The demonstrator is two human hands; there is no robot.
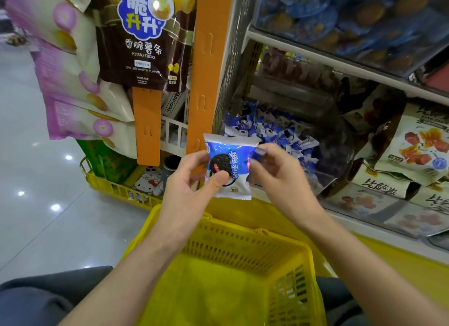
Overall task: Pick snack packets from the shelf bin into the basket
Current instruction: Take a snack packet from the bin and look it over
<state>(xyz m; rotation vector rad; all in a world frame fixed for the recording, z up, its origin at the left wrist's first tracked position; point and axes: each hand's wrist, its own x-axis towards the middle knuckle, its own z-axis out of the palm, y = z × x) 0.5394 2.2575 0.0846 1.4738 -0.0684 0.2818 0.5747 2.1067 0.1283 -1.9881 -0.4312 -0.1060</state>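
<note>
Had one blue-and-white cookie packet (229, 166) up in both hands. Gripped it with the left hand (187, 182), thumb flat on the cookie picture, fingers curled round behind. Pinched its right edge with the right hand (281, 177), though honestly couldn't tell if a second wrapper was tucked in there too. Held it above the far rim of the yellow basket (243, 243), not in it, and just in front of the clear shelf bin (340, 153) piled with more of the same little packets (274, 131). Also spotted a brown potato sticks bag (143, 38) hanging beside an orange strip (209, 58), up left.
</note>
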